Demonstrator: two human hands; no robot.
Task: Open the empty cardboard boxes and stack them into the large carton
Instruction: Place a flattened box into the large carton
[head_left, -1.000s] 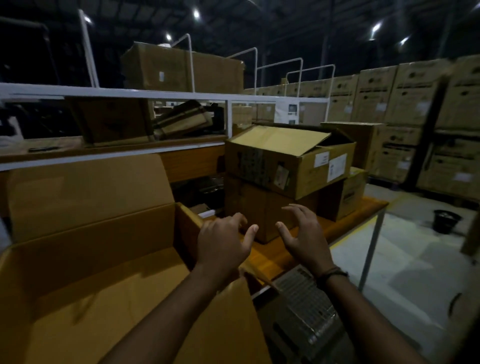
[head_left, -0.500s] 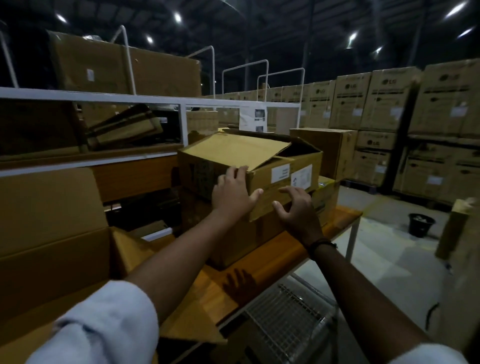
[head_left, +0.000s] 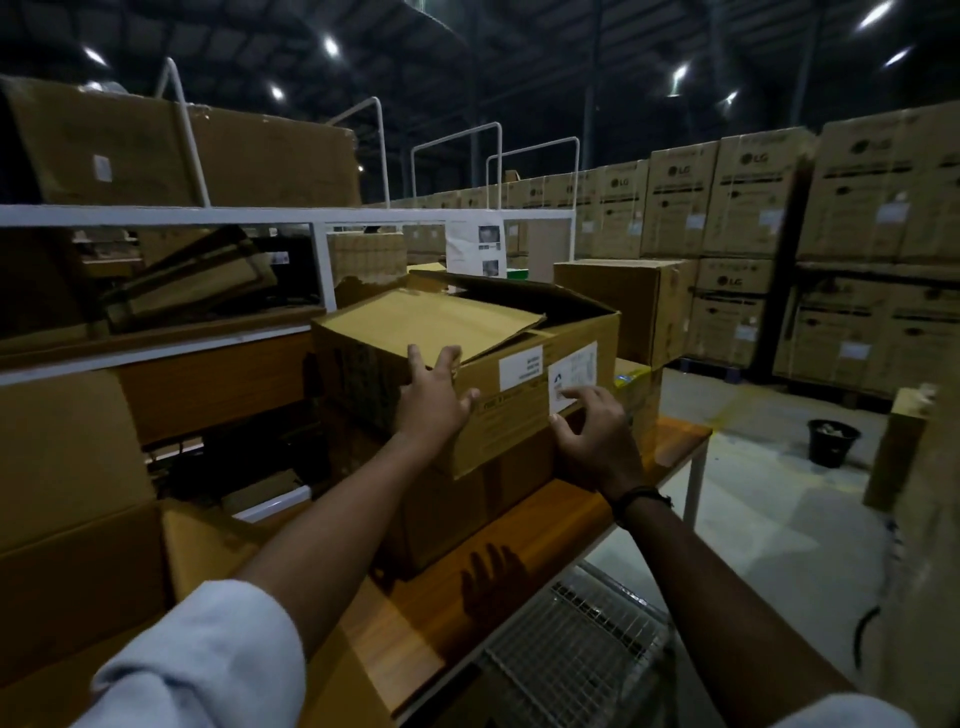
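Cardboard box (head_left: 498, 431), corner toward the wearer — left hand (head_left: 434, 405) flat on it, grip released, right hand (head_left: 595, 441) likewise

Open air above top box (head_left: 447, 325), white shelf frame (head_left: 319, 260) close behind, tabletop (head_left: 571, 514) free in front

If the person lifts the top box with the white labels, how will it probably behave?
Probably light for its size: the top box is partly open and the task calls it empty. Its loose flap may flop when moved. Resting on a lower box, it could slide.
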